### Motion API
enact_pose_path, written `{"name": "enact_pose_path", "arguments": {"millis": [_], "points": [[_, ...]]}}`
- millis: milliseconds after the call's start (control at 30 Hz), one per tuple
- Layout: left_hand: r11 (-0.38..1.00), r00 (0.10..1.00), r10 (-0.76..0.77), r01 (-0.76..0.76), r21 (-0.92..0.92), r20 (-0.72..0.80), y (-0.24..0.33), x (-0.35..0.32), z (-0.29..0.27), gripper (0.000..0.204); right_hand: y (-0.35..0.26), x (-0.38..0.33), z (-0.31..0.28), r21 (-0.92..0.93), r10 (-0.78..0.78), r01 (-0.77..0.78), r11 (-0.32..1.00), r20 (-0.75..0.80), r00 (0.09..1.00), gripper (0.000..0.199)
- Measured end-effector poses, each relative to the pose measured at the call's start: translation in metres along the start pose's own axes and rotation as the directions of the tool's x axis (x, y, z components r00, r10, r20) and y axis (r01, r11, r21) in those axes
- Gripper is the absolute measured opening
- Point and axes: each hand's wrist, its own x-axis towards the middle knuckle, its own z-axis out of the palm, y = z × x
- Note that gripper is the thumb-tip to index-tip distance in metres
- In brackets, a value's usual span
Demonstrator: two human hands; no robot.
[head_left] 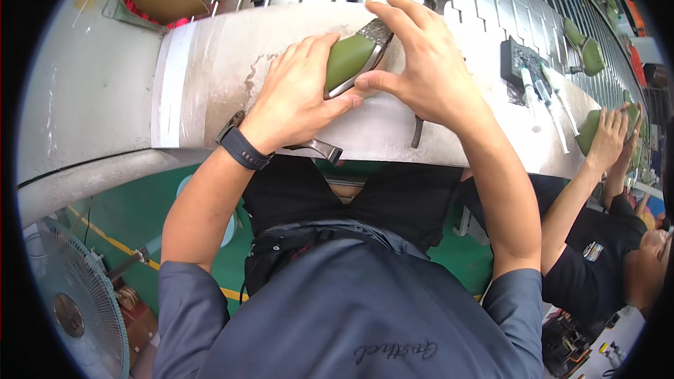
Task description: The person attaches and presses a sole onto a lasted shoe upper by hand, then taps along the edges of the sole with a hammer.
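Note:
A green shoe last with a dark, glittery shoe part at its far end and a shiny strip along its right edge lies tilted between my hands, over the bench. My left hand is closed around its near left side, thumb at the lower end. My right hand arches beside it with fingers apart. Its thumb tip meets the right edge, while the index and middle fingers stretch past the dark end. Below my left wrist lies a dark metallic heel-shaped piece. A thin dark strip sits under my right hand.
Beyond the pale bench, a slatted metal conveyor carries several tan shoe soles with dark heels. A black block and slim tools lie to the right. There, a co-worker's hand holds a green last. A fan stands lower left.

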Motion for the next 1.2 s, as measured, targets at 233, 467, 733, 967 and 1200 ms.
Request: {"name": "enact_pose_path", "arguments": {"millis": [233,467,733,967,1200], "points": [[1.000,1.000,0.011,-0.011,-0.009,-0.012,0.023,0.038,0.000,0.099,0.032,-0.096,0.008,-0.080,0.222,-0.267,0.960,-0.363,0.905,0.055],[1.000,0.974,0.024,-0.025,0.002,0.225,0.019,0.047,-0.001,0.091,0.010,-0.095,-0.007,-0.303,0.098,-0.127,0.945,-0.109,0.989,0.055],[0.995,0.961,0.096,-0.081,-0.066,0.261,0.024,0.044,-0.008,0.108,-0.030,-0.088,-0.006,0.800,0.617,-0.261,0.541,-0.166,0.769,0.024],[0.988,0.960,0.138,-0.116,-0.106,0.243,0.023,0.047,-0.003,0.108,-0.058,-0.079,0.036,0.995,0.869,-0.088,-0.057,0.092,0.485,0.025],[0.977,0.959,0.212,-0.201,-0.075,0.189,0.016,0.050,0.001,0.106,-0.054,-0.075,0.026,0.895,0.684,-0.198,0.399,-0.147,0.714,0.027]]}}
